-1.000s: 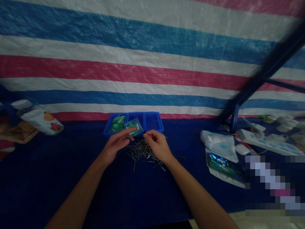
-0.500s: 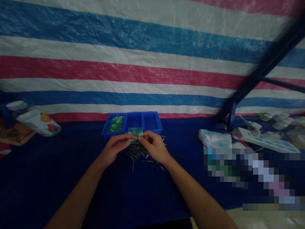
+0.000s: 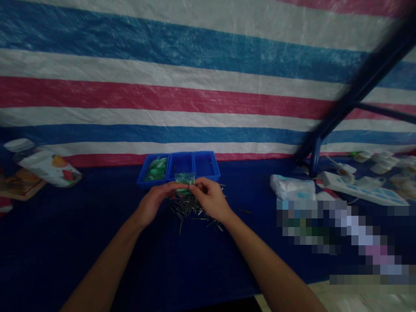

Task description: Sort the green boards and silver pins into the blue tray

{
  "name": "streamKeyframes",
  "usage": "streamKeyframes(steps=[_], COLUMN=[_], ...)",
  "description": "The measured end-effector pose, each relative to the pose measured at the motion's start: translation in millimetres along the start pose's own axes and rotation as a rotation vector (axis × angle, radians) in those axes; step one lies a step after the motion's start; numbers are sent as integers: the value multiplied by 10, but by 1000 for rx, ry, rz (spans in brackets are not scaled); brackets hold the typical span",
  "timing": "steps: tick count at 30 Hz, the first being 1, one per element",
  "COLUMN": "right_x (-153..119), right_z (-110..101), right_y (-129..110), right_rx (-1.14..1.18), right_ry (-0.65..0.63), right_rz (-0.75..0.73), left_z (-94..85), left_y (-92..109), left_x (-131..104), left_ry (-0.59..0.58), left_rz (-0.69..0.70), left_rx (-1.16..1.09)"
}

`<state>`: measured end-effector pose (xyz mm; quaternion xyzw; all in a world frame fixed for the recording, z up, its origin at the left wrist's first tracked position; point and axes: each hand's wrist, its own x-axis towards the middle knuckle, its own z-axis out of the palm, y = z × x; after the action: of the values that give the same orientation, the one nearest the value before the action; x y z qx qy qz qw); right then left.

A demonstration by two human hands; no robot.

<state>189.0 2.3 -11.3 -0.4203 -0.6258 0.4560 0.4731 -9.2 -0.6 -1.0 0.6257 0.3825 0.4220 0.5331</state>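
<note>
Both hands meet at a small clear plastic bag with green printing (image 3: 184, 178), held up just in front of the blue bins. My left hand (image 3: 154, 200) is closed on the bag's left and lower side, fingers stretched toward the right. My right hand (image 3: 212, 198) pinches its right edge between thumb and fingers. Below them a loose pile of thin metal pins or screws (image 3: 186, 207) lies on the blue table; their exact kind is too small to tell. Behind stands a blue three-part bin (image 3: 207, 177), with several green bags (image 3: 157, 168) in its left compartment.
A bottle with a fruit label (image 3: 53, 167) lies tilted at the left. At the right are a white plastic package (image 3: 292, 187), a power strip (image 3: 360, 188) and a dark metal post (image 3: 344, 102). A striped tarp (image 3: 182, 99) hangs behind the blue table (image 3: 182, 268).
The view has shifted very slightly. My left fingers have moved a little over the bag, while my right hand keeps its pinch. The pile looks the same.
</note>
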Motion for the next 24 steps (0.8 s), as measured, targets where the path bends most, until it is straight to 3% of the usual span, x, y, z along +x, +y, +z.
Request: streamKeyframes(steps=[4, 12, 24], right_x=[1, 1, -2], right_z=[-13, -11, -11], right_y=[6, -26, -43], right_rx=[-5, -19, 1], right_ry=[2, 4, 16], right_rz=[-11, 1, 22], left_z=[-10, -64, -46], left_y=[28, -59, 17], left_x=[2, -9, -20], left_ry=[-64, -52, -35], left_rz=[17, 29, 56], left_rx=[39, 32, 45])
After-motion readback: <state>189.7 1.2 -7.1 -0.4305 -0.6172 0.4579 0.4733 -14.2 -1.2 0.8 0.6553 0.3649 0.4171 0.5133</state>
